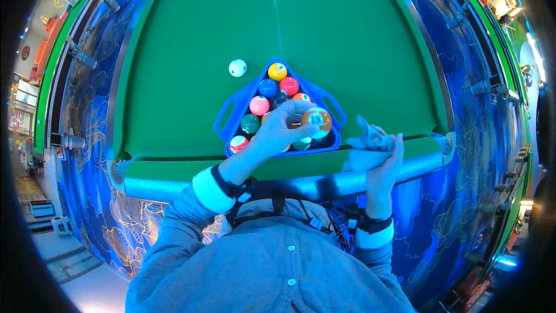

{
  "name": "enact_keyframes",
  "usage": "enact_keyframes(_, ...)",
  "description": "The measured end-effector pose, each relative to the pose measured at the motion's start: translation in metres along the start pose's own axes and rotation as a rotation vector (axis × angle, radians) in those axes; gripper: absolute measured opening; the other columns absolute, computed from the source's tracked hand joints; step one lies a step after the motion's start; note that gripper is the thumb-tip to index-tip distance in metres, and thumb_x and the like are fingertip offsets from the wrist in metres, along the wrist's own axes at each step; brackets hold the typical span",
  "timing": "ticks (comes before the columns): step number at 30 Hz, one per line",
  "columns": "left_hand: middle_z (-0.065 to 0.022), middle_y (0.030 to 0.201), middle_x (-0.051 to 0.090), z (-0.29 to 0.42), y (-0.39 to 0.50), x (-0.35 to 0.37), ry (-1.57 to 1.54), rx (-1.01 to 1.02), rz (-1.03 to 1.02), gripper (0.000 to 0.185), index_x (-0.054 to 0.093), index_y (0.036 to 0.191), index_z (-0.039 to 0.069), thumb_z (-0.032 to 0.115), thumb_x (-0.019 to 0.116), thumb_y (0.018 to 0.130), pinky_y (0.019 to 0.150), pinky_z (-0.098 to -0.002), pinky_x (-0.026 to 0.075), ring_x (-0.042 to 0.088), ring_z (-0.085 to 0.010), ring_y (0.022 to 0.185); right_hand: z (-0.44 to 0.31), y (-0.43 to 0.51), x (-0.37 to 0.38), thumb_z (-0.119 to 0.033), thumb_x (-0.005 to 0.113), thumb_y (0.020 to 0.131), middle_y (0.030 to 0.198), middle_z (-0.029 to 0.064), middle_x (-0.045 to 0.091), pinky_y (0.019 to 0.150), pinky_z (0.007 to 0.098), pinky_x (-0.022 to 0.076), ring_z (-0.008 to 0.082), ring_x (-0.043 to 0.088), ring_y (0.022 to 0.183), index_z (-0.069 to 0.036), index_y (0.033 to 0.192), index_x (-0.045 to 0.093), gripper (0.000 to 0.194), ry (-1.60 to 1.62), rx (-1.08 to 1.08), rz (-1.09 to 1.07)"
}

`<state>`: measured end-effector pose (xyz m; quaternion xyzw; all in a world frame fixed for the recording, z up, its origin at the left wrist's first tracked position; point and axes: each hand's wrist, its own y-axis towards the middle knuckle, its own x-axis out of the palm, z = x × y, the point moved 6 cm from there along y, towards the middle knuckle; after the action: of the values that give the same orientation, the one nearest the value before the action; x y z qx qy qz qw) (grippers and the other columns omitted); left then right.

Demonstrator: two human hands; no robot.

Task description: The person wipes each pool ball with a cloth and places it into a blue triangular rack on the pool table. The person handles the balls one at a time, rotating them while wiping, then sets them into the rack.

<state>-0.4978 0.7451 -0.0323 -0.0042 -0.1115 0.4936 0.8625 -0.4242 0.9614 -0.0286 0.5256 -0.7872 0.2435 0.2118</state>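
Observation:
My left hand (284,124) holds an orange and white striped billiard ball (320,122) between thumb and fingers, above the right part of a blue plastic triangle rack (226,117). Bunched in my right hand (388,152) is a cloth (367,152), just over the near cushion, right of the rack. Several balls lie inside the rack: a yellow ball (277,71) at the tip, then a blue ball (268,88), a red ball (289,86), a pink ball (259,105), a green ball (250,124) and others. My left hand covers some of them. Outside the rack, left of its tip, rests a white ball (237,68).
The rack sits on the green cloth of a pool table (186,52), close to the near cushion (173,169). Netted corner pockets are at the near left (120,169) and near right (444,142). More pool tables stand on both sides, across a blue patterned carpet (434,208).

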Motion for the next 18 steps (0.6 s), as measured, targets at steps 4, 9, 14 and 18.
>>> enact_keyframes(4, -0.0133, 0.109, 0.058, -0.04, 0.025, 0.026, 0.781, 0.247, -0.148, 0.05, 0.056, 0.111, 0.004, 0.019, 0.076, 0.068, 0.089, -0.0384, 0.046, 0.058, -0.0299, 0.102, -0.03, 0.017, -0.018, -0.025, 0.048, 0.094, 0.084, 0.0081, 0.059, 0.081, 0.0362, 0.0491, 0.0214, 0.059, 0.091, -0.004, 0.08, 0.054, 0.026, -0.343, -0.077, 0.13)
enact_keyframes(9, -0.0108, 0.116, 0.056, -0.097, 0.047, 0.061, 1.408, 0.404, -0.376, 0.044, 0.057, 0.112, 0.008, 0.02, 0.068, 0.071, 0.093, -0.0436, 0.042, 0.051, -0.0277, 0.111, -0.028, 0.031, 0.0, -0.011, 0.054, 0.09, 0.07, 0.0036, 0.05, 0.064, 0.0329, 0.0525, 0.0193, 0.06, 0.08, -0.006, 0.086, 0.048, 0.009, -0.355, -0.037, -0.066)
enact_keyframes(14, -0.0105, 0.136, 0.04, -0.09, 0.037, 0.059, 1.473, 0.497, -0.28, 0.05, 0.052, 0.12, 0.013, 0.027, 0.064, 0.074, 0.098, -0.0614, 0.025, 0.039, -0.0291, 0.12, -0.008, 0.058, -0.008, -0.008, 0.061, 0.085, 0.073, 0.0043, 0.051, 0.05, 0.0306, 0.05, 0.014, 0.06, 0.064, -0.007, 0.101, 0.049, 0.021, -0.776, 0.127, 0.057)
enact_keyframes(18, -0.0151, 0.129, 0.046, -0.052, 0.03, -0.02, 1.361, 0.2, -0.034, 0.045, 0.056, 0.115, 0.007, 0.027, 0.064, 0.076, 0.097, -0.0526, 0.034, 0.046, -0.033, 0.117, 0.02, 0.092, -0.018, -0.011, 0.065, 0.083, 0.084, 0.007, 0.055, 0.049, 0.0289, 0.0494, 0.0145, 0.061, 0.06, -0.005, 0.113, 0.051, 0.033, -1.283, 0.167, -0.068)
